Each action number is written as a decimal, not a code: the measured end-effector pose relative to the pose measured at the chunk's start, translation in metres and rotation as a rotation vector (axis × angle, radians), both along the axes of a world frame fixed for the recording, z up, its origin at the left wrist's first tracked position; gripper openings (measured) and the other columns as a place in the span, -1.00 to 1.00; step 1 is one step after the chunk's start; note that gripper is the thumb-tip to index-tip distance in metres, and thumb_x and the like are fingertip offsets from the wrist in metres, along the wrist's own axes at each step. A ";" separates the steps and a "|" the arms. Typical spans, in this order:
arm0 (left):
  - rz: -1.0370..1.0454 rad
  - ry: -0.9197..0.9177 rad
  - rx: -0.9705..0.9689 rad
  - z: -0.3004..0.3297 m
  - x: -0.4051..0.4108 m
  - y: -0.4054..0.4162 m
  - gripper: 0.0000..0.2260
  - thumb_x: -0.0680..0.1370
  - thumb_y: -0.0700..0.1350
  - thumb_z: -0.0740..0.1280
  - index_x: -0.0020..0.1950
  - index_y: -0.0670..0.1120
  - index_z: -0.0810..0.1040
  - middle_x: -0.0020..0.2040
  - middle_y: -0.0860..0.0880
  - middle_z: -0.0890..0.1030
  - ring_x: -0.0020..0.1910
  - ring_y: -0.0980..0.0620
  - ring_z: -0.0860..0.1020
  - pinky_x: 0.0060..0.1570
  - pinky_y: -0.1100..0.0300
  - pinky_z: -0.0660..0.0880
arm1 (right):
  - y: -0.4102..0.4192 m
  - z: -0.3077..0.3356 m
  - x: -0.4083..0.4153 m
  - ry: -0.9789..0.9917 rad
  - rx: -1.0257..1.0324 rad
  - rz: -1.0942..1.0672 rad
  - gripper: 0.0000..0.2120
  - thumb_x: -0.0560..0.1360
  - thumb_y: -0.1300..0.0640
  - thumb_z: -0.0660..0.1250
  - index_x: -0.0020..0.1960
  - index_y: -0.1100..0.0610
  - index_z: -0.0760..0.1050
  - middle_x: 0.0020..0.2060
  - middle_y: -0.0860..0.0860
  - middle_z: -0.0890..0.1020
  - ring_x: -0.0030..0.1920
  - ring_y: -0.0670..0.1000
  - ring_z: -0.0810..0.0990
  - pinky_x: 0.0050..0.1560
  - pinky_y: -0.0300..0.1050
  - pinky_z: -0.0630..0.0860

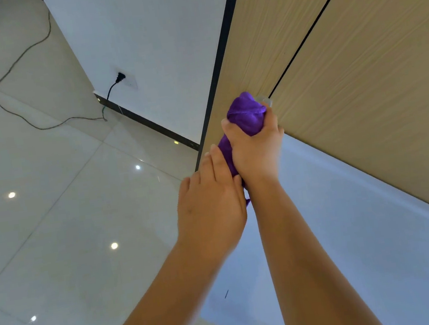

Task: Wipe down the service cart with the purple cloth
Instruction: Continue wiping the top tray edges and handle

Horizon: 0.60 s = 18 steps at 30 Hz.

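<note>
Head view: the right hand (256,146) is seen a little right of the centre of the frame, closed in a fist around the purple cloth (247,115). The cloth is bunched; its upper part comes out above the thumb and fingers, and a lower part hangs down along the inner side of the wrist. The left hand (210,203) is placed just below and to the left, with the fingers held together and curled toward this lower part of the cloth, which is touched by the fingertips; whether it is gripped cannot be told, because the palm side is hidden.

The bunched cloth is pressed against a wooden panel (358,61) with a light grain, which fills the upper right of the frame and is crossed by a thin dark groove. Below the panel a pale white surface (352,226) is seen in the lower right. In the upper middle a white wall (150,34) carries a socket with a black plug (120,77), and its cable (6,80) lies in loops on the glossy tiled floor (50,211) at the left.
</note>
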State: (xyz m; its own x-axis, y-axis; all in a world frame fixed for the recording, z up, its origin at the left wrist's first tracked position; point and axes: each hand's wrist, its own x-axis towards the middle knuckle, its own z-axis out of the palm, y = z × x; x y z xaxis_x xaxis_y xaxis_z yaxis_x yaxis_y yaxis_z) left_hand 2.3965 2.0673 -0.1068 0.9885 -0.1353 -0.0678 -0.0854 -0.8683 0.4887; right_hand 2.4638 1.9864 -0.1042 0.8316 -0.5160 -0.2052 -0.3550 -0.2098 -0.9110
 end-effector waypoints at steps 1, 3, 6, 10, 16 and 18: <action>-0.001 0.008 0.029 0.003 0.006 -0.003 -0.44 0.54 0.04 -0.06 0.36 -0.30 0.35 0.16 -0.24 0.56 -0.07 -0.18 0.61 -0.02 -0.09 0.51 | -0.004 -0.001 0.006 0.009 -0.007 0.004 -0.39 0.39 0.01 0.43 0.38 -0.02 0.28 0.13 -0.01 0.35 -0.15 -0.16 0.48 -0.11 -0.25 0.48; -0.003 0.006 0.099 0.011 0.017 -0.012 -0.41 0.55 0.07 -0.13 0.43 -0.27 0.24 0.28 -0.20 0.49 0.05 -0.16 0.58 0.12 -0.10 0.43 | -0.012 -0.001 0.018 0.023 0.007 0.001 -0.45 0.39 0.00 0.42 0.32 0.00 0.31 0.10 0.00 0.35 -0.18 -0.15 0.47 -0.14 -0.24 0.46; -0.032 0.033 0.169 0.014 0.037 -0.025 -0.46 0.63 0.07 -0.11 0.52 -0.19 -0.09 0.48 -0.10 0.21 0.28 -0.08 0.41 0.28 -0.01 0.24 | -0.026 -0.003 0.041 0.065 0.065 -0.004 -0.55 0.38 0.01 0.42 0.21 0.05 0.39 0.07 0.02 0.37 -0.21 -0.12 0.49 -0.25 -0.28 0.46; -0.039 -0.019 0.236 0.014 0.064 -0.043 -0.48 0.63 0.07 -0.07 0.51 -0.16 -0.08 0.44 -0.08 0.25 0.23 -0.08 0.42 0.13 0.06 0.32 | -0.045 -0.008 0.069 0.163 0.208 0.003 -0.72 0.28 0.03 0.45 -0.07 0.04 0.48 0.05 0.12 0.54 -0.18 0.04 0.60 -0.28 -0.14 0.54; -0.025 -0.060 0.338 0.012 0.097 -0.069 -0.52 0.63 0.06 -0.04 0.46 -0.20 0.09 0.25 -0.11 0.41 0.08 -0.09 0.47 -0.14 0.08 0.26 | -0.074 -0.020 0.109 0.411 0.525 0.074 -0.78 0.27 0.10 0.48 -0.18 0.14 0.48 -0.32 0.04 0.57 -0.37 0.01 0.56 -0.35 -0.16 0.53; -0.021 -0.059 0.398 0.010 0.105 -0.078 -0.52 0.63 0.05 -0.04 0.44 -0.23 0.11 0.22 -0.13 0.42 0.06 -0.11 0.47 -0.16 0.07 0.25 | -0.080 -0.026 0.117 0.448 0.559 0.115 -0.81 0.29 0.11 0.46 -0.23 0.14 0.47 -0.36 0.05 0.56 -0.38 0.02 0.56 -0.35 -0.15 0.51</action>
